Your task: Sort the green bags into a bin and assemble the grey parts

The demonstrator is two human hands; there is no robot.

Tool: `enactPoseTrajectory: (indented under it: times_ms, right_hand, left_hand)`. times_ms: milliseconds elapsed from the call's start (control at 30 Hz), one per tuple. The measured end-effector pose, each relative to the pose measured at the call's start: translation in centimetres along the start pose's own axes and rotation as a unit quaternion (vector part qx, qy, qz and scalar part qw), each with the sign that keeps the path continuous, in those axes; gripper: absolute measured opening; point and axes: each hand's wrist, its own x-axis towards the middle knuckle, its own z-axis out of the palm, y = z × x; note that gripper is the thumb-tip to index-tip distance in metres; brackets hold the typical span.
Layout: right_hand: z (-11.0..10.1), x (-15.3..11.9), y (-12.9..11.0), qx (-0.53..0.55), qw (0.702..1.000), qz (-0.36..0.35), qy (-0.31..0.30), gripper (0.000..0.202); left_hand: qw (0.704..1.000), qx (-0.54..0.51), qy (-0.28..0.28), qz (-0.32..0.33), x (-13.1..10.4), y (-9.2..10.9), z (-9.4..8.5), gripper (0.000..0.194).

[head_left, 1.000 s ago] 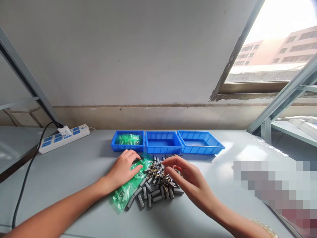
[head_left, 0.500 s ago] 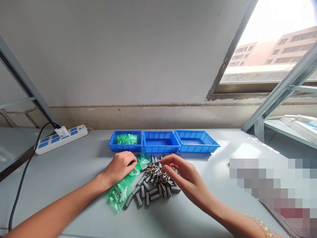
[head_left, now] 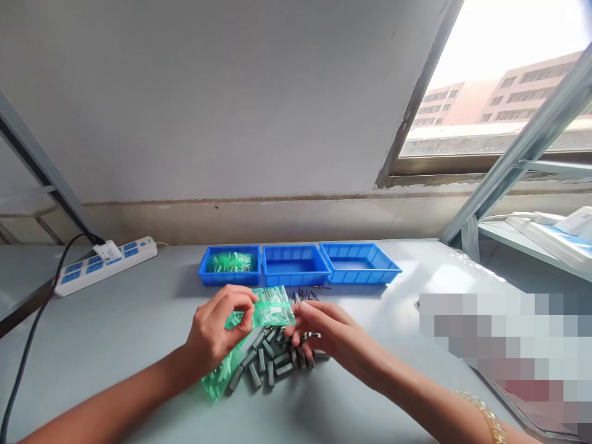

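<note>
My left hand (head_left: pixel 217 324) pinches the left end of a small green plastic bag (head_left: pixel 274 306), holding it raised above the table. At the bag's right edge are the thumb and forefinger of my right hand (head_left: pixel 330 330); whether they grip it I cannot tell. A small shiny metal pin (head_left: pixel 313 335) sticks out between the curled fingers of that hand. More filled green bags (head_left: pixel 219 376) lie under my left hand. Several grey metal blocks (head_left: pixel 271 364) are heaped below the raised bag, and the pile of small pins is mostly hidden by my right hand.
Three blue bins stand in a row at the back: the left bin (head_left: pixel 230 279) holds green bags, beside the middle bin (head_left: pixel 296 274) and the right bin (head_left: pixel 363 274). A power strip (head_left: pixel 108 262) with a black cable (head_left: pixel 34 320) lies at left. Metal posts flank the table.
My left hand has lifted a green bag off the table and toward the right hand. My right hand has come from the pin pile to the bag's edge with a pin in its fingers.
</note>
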Motion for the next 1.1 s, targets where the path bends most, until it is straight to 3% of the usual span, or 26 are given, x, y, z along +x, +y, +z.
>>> enactPoseTrajectory:
  times_ms: [67, 167, 233, 333, 367, 433, 533, 600, 667, 733, 800, 867, 933, 1033, 1100]
  right_hand:
    - [0.0, 0.0, 0.1, 0.021, 1.0, 0.004, -0.018, 0.043]
    - [-0.1, -0.2, 0.2, -0.006, 0.999, -0.045, 0.011, 0.037]
    - [-0.1, -0.4, 0.1, -0.04, 0.996, -0.075, 0.04, 0.037]
    - [0.0, -0.5, 0.0, -0.078, 0.991, -0.091, 0.058, 0.035]
    - [0.0, -0.5, 0.0, -0.089, 0.989, -0.097, 0.06, 0.034]
    - [0.1, -0.5, 0.1, -0.119, 0.983, -0.12, 0.071, 0.033]
    - [0.1, -0.6, 0.3, -0.191, 0.958, -0.19, 0.094, 0.023]
    - [0.0, -0.6, 0.3, -0.25, 0.925, -0.266, 0.106, 0.009]
    - [0.0, -0.7, 0.3, -0.315, 0.863, -0.377, 0.122, 0.01]
    - [-0.1, -0.8, 0.2, -0.378, 0.774, -0.489, 0.138, 0.023]
    - [-0.2, -1.0, 0.2, -0.431, 0.696, -0.558, 0.137, 0.029]
    - [-0.3, -1.2, 0.1, -0.464, 0.657, -0.58, 0.127, 0.029]
    - [-0.3, -1.2, 0.0, -0.471, 0.651, -0.582, 0.126, 0.028]
    - [-0.2, -1.0, -0.2, -0.453, 0.67, -0.574, 0.13, 0.029]
    - [-0.2, -0.8, -0.2, -0.433, 0.695, -0.561, 0.122, 0.025]
  left_hand:
    - [0.999, -0.022, -0.011, 0.028, -0.4, 0.5, 0.0, 0.016]
    - [0.998, -0.052, -0.029, 0.014, -0.5, 1.3, 0.2, 0.017]
    - [0.989, -0.118, -0.026, -0.079, -0.4, 2.0, 0.5, 0.017]
    - [0.927, -0.262, -0.026, -0.269, -0.1, 2.5, 1.0, 0.037]
    - [0.907, -0.291, -0.032, -0.303, -0.1, 2.6, 1.1, 0.042]
    - [0.899, -0.303, -0.045, -0.314, -0.1, 2.6, 1.3, 0.039]
    - [0.917, -0.283, -0.041, -0.278, -0.1, 2.4, 1.2, 0.016]
    - [0.932, -0.268, -0.032, -0.243, -0.2, 2.3, 0.8, 0.01]
    - [0.958, -0.234, -0.026, -0.162, -0.2, 2.2, 0.2, 0.013]
    - [0.989, -0.143, -0.03, -0.013, -0.2, 2.0, -0.5, 0.018]
    - [0.988, -0.028, -0.045, 0.147, -0.1, 1.9, -1.1, 0.022]
    - [0.973, 0.043, -0.056, 0.222, -0.1, 1.8, -1.5, 0.024]
    - [0.969, 0.062, -0.065, 0.229, -0.2, 1.7, -1.6, 0.025]
    - [0.98, 0.027, -0.05, 0.193, -0.3, 1.6, -1.3, 0.022]
    - [0.993, -0.051, -0.029, 0.104, -0.3, 1.7, -0.9, 0.016]
